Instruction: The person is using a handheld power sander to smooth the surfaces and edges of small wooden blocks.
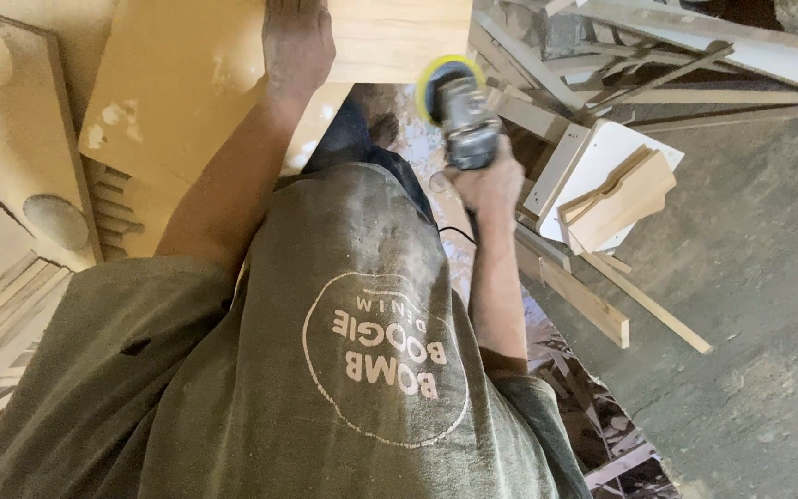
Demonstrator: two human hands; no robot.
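Grey concrete floor (750, 277) spreads to my right, littered with offcut timber strips (593, 305) and a white board (602, 157). Pale carved panels (11, 185) lie at my left. Ahead sits the wooden board (399, 37) on the surface; my left hand (296, 42) presses flat on it, fingers spread. My right hand (484, 180) is wrapped tight around a grey angle grinder (465, 115), its yellow-rimmed sanding disc (441, 83) just beside the board's edge.

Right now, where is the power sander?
In the head view, the power sander is right of centre near the top, gripped by the right hand, its yellow-rimmed disc at the edge of the wooden board.
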